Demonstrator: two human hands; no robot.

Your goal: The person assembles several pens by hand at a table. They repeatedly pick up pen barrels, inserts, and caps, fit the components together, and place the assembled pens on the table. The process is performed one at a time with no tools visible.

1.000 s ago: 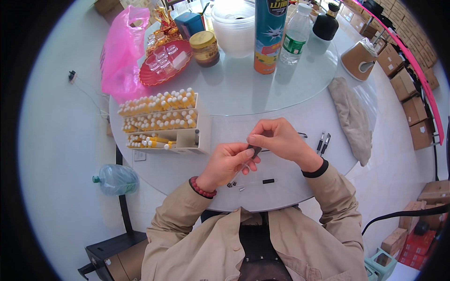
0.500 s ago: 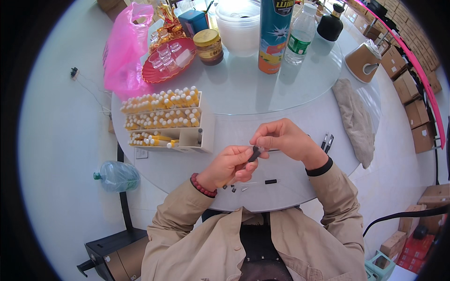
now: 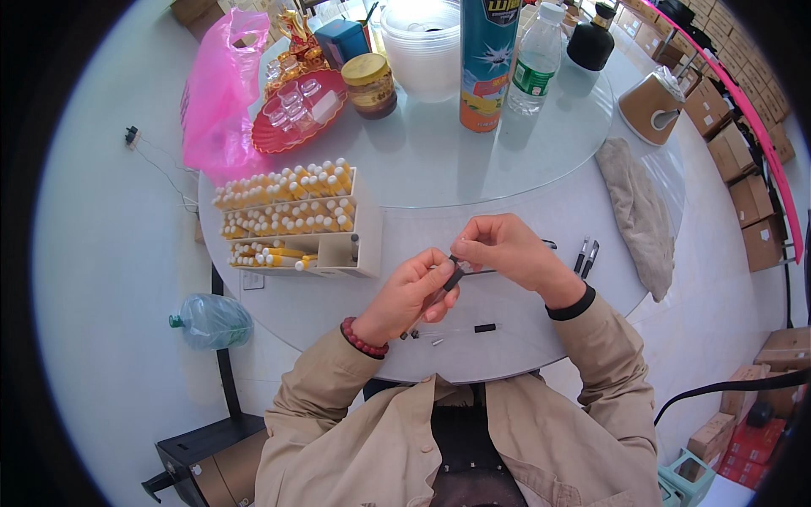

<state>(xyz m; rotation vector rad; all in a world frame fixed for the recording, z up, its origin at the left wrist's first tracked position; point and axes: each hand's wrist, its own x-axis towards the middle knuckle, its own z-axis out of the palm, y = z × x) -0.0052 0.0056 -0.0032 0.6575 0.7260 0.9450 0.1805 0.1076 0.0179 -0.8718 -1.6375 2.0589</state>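
My left hand (image 3: 412, 291) is closed around a clear pen barrel with a black grip (image 3: 454, 279), tilted with its grip end up toward the right. At that end my right hand (image 3: 511, 253) holds its thumb and forefinger pinched together; whatever is between them is too small to make out. Below the hands, on the white table, lies another clear barrel with a black grip (image 3: 485, 328). A small silver cone-shaped pen tip (image 3: 438, 342) rests beside it. Two black-and-clear pens (image 3: 586, 258) lie right of my right hand, and another dark-ended pen lies partly hidden behind it.
A white divided box (image 3: 365, 249) of white-capped yellow tubes stands at left. Behind are a red tray (image 3: 317, 127), a jar (image 3: 370, 87), stacked plastic tubs (image 3: 420, 59), a spray can (image 3: 486, 76) and a water bottle (image 3: 532, 72). A grey cloth (image 3: 635, 220) lies at right.
My left hand has turned the pen barrel slightly, so more of its length shows. My right fingertips have shifted a little up and left, still by the grip end.
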